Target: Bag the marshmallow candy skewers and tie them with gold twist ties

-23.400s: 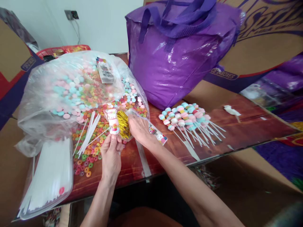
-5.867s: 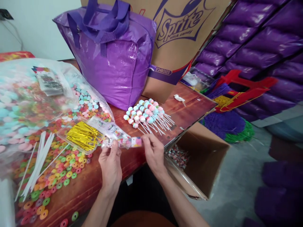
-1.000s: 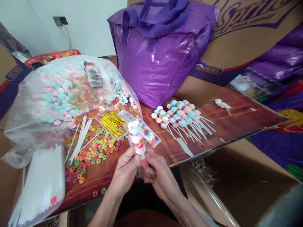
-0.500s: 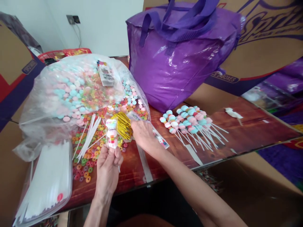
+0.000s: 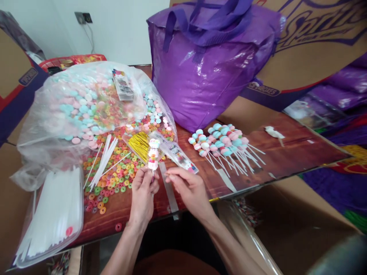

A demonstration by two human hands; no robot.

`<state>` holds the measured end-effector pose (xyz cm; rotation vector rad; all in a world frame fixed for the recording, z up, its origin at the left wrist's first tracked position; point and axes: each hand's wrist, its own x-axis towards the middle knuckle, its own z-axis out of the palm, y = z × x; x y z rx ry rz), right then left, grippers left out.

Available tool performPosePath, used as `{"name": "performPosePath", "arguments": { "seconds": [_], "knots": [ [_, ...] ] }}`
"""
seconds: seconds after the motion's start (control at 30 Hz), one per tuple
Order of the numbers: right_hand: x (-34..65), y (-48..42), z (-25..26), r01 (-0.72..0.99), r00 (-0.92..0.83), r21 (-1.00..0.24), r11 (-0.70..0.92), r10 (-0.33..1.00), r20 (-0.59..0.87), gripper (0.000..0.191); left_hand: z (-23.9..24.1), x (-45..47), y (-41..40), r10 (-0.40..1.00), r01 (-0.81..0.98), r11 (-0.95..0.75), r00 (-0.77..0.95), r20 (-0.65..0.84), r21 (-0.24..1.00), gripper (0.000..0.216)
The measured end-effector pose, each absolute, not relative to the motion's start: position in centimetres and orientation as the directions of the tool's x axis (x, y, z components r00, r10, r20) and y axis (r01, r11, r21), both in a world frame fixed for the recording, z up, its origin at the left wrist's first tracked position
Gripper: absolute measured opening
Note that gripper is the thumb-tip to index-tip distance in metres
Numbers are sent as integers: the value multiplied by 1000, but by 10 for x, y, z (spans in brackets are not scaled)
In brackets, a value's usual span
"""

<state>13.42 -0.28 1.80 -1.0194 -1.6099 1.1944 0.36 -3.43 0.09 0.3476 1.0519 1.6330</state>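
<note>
My left hand [image 5: 145,191] is closed on the white stick of a candy skewer [image 5: 153,154], held upright. Stacked pale sweets with red and orange rings sit under a clear printed wrapper. Just to the right, my right hand [image 5: 189,187] has thumb and forefinger pinched together; anything between them is too small to make out. Behind the skewer lies a bundle of gold twist ties [image 5: 138,143]. Next to it is a stack of printed clear bags [image 5: 174,152]. Loose ring candies [image 5: 114,173] and several white sticks [image 5: 103,164] lie left of my hands.
Finished-looking candy skewers [image 5: 222,141] lie piled at right. A purple bag [image 5: 197,76] stands behind. A big clear bag of sweets [image 5: 83,103] fills the back left; a bag of white sticks [image 5: 54,214] lies front left. Cardboard boxes [image 5: 321,57] stand around.
My right hand has drawn back from the twist ties toward me, fingers now pinched beside the skewer. The left hand has shifted right with the wrapped skewer. The view has moved slightly.
</note>
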Motion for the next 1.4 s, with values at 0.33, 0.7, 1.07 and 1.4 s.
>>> {"name": "performPosePath", "arguments": {
  "seconds": [0.33,0.7,1.07,1.4],
  "knots": [
    [156,-17,-3,-149,-121,-967,-205,975,-188,17,-6,52,-42,941,-544,68,-244,-235,836,15],
    [167,-21,3,-160,-75,-977,-144,988,-133,25,-13,61,-34,972,-348,5,-218,-86,938,19],
    [183,-21,-3,-114,-244,-991,65,965,91,19,17,45,-33,829,-683,543,344,-441,488,46],
    [181,-23,-8,358,-190,-867,346,936,296,9,-6,66,-45,974,-240,134,-148,-173,961,23]
  ]
}}
